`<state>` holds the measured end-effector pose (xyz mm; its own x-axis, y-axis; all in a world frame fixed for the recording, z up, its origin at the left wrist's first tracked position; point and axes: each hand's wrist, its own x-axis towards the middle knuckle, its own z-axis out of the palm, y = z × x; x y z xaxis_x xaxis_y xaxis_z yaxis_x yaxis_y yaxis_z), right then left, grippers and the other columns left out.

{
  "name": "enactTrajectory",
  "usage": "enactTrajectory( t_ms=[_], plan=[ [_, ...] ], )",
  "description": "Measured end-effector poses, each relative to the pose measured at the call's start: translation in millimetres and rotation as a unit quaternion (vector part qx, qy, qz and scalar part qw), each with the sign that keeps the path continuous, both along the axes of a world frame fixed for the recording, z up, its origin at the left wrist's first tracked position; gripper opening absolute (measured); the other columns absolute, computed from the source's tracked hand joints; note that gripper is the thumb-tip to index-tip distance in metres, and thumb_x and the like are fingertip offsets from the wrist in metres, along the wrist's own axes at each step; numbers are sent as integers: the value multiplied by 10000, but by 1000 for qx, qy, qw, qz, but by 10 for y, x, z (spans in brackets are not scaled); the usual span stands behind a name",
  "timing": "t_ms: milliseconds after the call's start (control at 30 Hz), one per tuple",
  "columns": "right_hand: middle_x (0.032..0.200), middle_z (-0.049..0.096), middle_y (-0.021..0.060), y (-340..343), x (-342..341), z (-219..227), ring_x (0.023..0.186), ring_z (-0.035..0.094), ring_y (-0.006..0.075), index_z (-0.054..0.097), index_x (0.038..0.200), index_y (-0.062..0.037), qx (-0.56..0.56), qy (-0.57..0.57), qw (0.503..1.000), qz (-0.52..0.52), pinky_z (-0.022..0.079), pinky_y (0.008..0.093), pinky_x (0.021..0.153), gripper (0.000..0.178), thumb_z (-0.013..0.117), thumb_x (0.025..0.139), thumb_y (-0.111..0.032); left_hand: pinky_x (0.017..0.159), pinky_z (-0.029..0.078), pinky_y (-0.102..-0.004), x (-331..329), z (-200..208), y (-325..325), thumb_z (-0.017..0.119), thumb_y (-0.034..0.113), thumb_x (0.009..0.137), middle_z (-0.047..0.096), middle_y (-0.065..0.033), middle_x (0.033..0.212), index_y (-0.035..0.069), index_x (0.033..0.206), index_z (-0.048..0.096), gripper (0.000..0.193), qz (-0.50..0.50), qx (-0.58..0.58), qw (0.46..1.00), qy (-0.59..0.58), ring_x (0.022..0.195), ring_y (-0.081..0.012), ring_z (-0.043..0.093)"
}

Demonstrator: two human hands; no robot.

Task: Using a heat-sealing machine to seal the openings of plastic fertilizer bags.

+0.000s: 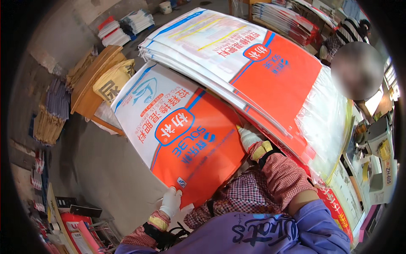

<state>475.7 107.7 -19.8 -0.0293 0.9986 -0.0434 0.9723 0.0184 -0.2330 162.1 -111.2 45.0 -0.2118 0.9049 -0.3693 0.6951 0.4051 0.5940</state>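
A large flat sack (196,146), white at its far part and orange-red at its near part with blue print, hangs spread before me. My left hand (171,201), in a white glove, is closed on its near left corner. At the sack's right edge, my right hand (250,139), also gloved with yellowish fingertips, has its fingers closed on the edge. The far part of this sack lies against a tall stack of matching sacks (270,80), just to the right. Checked sleeves cover both my forearms.
Clear plastic film (327,127) lies on the stack's right end. A person (349,36) stands beyond it, near a machine (380,161). At left are a wooden stand (91,80) with a yellow sack (114,82) and bundled sacks (55,103). More sacks (285,21) are piled at the back.
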Motion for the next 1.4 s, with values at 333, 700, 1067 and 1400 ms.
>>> enactTrajectory(
  t_ms=[333, 700, 1067, 1400],
  plan=[
    [993, 580, 141, -598, 292, 328, 874, 569, 265, 446, 1231, -103, 253, -243, 933, 75, 465, 393, 754, 377, 369, 874, -196, 669, 470, -416, 95, 552, 1119, 466, 283, 836, 612, -175, 782, -3, 811, 555, 301, -678, -200, 664, 244, 734, -354, 591],
    [969, 585, 117, -1935, 1346, 2405, 890, 583, 257, 579, 971, -64, 38, 377, 865, 329, 464, 345, 720, 210, 542, 795, -173, 632, 456, -299, 3270, 1982, 2406, 554, 187, 791, 571, -104, 706, 38, 800, 571, 151, -686, 103, 720, -23, 675, -193, 573],
    [913, 459, 21, -2344, 1471, 3200, 730, 454, 168, 599, 988, -309, 299, 669, 556, 392, 447, 319, 692, 305, 607, 782, -84, 684, 444, -402, 4137, 1563, 2833, 525, 119, 732, 558, -144, 773, 49, 758, 582, 94, -659, 326, 662, 144, 783, -323, 549],
    [753, 594, 65, -741, 2490, 2478, 580, 562, 151, 562, 982, -14, 11, 713, 606, -352, 453, 267, 502, 349, 611, 806, -311, 617, 439, -377, 3928, 1900, 2746, 599, 102, 712, 560, -97, 711, 49, 715, 569, 61, -639, 488, 590, 70, 685, -287, 548]
  ],
)
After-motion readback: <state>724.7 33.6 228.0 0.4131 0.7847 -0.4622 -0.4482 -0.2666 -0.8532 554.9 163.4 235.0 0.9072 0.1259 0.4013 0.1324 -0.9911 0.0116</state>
